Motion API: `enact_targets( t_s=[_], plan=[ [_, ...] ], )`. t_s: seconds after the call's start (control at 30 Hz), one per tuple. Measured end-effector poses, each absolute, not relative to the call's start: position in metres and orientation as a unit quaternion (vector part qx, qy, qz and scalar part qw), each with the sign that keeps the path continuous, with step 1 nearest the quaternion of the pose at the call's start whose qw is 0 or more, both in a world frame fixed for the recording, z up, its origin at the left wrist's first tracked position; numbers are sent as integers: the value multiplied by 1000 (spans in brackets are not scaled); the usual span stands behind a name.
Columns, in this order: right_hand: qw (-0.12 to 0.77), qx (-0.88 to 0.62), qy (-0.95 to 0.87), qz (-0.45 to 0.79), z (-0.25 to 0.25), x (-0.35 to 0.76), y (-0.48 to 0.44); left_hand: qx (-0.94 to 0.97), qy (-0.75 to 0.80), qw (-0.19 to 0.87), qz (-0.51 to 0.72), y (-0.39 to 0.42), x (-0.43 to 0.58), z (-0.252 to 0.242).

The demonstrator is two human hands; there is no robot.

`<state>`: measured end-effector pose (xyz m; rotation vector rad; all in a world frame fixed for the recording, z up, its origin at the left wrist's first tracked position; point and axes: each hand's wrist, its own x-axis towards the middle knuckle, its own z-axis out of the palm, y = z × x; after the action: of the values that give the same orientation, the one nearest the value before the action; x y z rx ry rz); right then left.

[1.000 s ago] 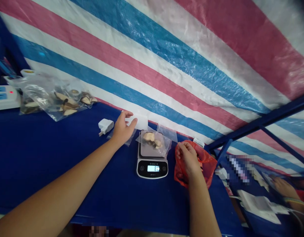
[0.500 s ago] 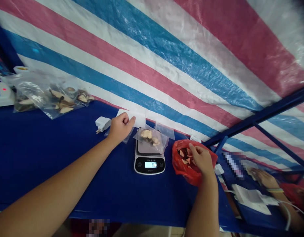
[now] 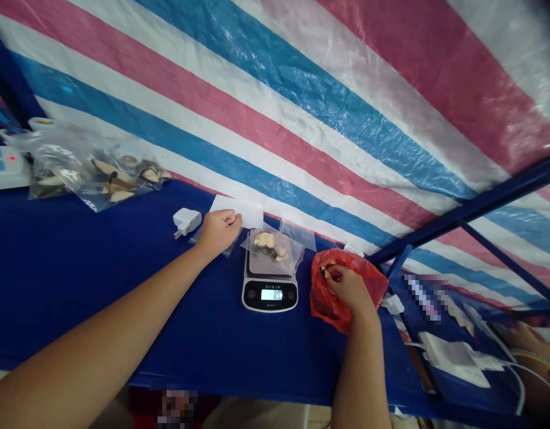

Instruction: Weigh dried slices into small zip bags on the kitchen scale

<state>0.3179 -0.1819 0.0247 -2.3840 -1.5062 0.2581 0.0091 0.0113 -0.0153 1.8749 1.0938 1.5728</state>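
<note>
A small digital scale stands on the blue table with a clear bag of pale slices on its platform. My left hand rests left of the scale, its fingers curled on a flat clear bag beside a white label strip. My right hand reaches into a red plastic bag right of the scale, fingers pinched together among brown slices; what they hold is hidden.
A white charger plug lies left of my left hand. Clear bags of slices and a white power strip sit at the far left. A striped tarp backs the table. Another person's hand works at the right.
My left hand's fingers curled down onto the flat clear bag. My right hand moved from the red bag's rim into it. The scale's reading rose slightly.
</note>
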Motion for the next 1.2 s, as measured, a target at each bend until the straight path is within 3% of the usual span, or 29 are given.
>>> enact_targets(
  t_s=[0.2, 0.27, 0.4, 0.5, 0.8, 1.0, 1.2],
  plan=[
    [175, -838, -509, 92, 25, 321, -178, 680, 395, 235, 571, 10, 9, -14],
    [236, -827, -495, 125, 31, 321, -181, 679, 395, 240, 570, 9, 9, -13],
    [441, -740, -417, 289, 36, 319, -186, 684, 385, 237, 573, 8, 9, -13],
    [483, -696, -388, 363, 34, 316, -185, 686, 382, 238, 572, 7, 9, -12],
    [526, -675, -354, 379, 32, 312, -183, 683, 379, 242, 575, 7, 9, -13],
    [488, -697, -369, 372, 34, 304, -181, 681, 380, 241, 578, 7, 11, -15],
    [377, -803, -428, 175, 32, 311, -177, 683, 380, 246, 573, 6, 10, -14]
  ],
)
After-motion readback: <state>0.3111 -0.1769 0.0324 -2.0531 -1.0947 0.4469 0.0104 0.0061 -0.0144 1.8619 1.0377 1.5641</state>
